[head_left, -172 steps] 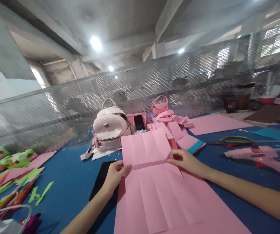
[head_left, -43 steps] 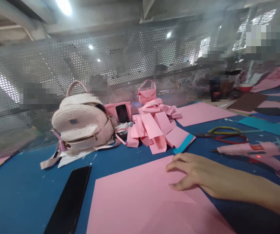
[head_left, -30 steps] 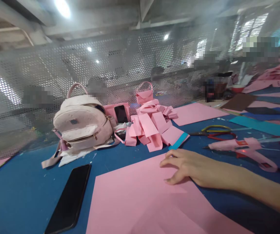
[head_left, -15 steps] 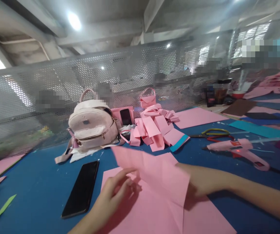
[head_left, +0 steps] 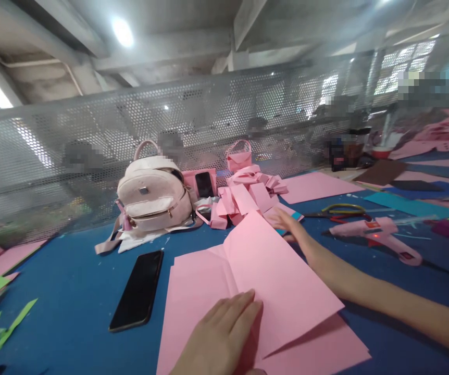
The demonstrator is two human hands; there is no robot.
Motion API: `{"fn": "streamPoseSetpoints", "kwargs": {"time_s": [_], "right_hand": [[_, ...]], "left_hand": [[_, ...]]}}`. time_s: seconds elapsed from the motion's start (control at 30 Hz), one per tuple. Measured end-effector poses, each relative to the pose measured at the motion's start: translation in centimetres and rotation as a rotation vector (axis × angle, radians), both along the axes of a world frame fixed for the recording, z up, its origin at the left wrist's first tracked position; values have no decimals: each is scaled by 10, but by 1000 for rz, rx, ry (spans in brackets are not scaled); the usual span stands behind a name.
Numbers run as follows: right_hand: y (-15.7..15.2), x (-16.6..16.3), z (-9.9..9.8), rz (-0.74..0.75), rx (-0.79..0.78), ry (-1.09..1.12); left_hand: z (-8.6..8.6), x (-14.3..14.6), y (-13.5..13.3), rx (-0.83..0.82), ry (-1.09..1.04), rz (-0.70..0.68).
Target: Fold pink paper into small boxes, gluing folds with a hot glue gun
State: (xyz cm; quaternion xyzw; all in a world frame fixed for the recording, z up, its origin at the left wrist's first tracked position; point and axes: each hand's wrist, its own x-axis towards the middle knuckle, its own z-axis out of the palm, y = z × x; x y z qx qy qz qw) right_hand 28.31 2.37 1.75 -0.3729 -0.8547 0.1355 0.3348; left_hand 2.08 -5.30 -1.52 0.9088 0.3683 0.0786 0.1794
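Note:
A creased pink paper sheet point(head_left: 279, 281) lies on larger pink paper point(head_left: 193, 291), its right half lifting a little off what is beneath. My left hand point(head_left: 228, 325) rests flat over the crease near the bottom, fingers stretched out and holding nothing. Past the sheet's upper right edge, my right hand point(head_left: 289, 226) is open, fingers apart, beside a heap of folded pink paper pieces point(head_left: 244, 195). Part of the left thumb is cut off by the frame's lower edge.
Left of the paper lies a black phone point(head_left: 136, 291). A white backpack point(head_left: 154, 192) stands behind it, by a perforated metal screen point(head_left: 204, 109). To the right are scissors point(head_left: 344, 211) and a pink glue gun point(head_left: 376, 234) with its light on. Green paper strips point(head_left: 15, 325) lie far left.
The raised pink sheet has come down and lies opened out. My right hand has let go of it and moved up and away; my left hand has moved right and down onto the crease.

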Motion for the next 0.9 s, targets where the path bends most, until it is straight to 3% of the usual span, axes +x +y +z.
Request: {"fn": "streamPoseSetpoints", "kwargs": {"time_s": [0.07, 0.17, 0.23, 0.4, 0.63, 0.9], "right_hand": [[-5, 14, 5, -33, 190, -59], [-18, 28, 6, 188, 462, -338], [-27, 30, 2, 298, 540, -431], [-38, 26, -11, 350, 608, -442], [-30, 35, -15, 363, 533, -473], [-56, 18, 4, 426, 198, -452]], "left_hand": [[0, 0, 0, 34, -13, -3], [-1, 0, -2, 83, -72, 4], [-1, 0, -3, 103, -113, 6], [1, 2, -4, 243, -139, -47], [1, 7, 3, 591, -214, -149], [-2, 10, 15, 752, -236, -130]]}}
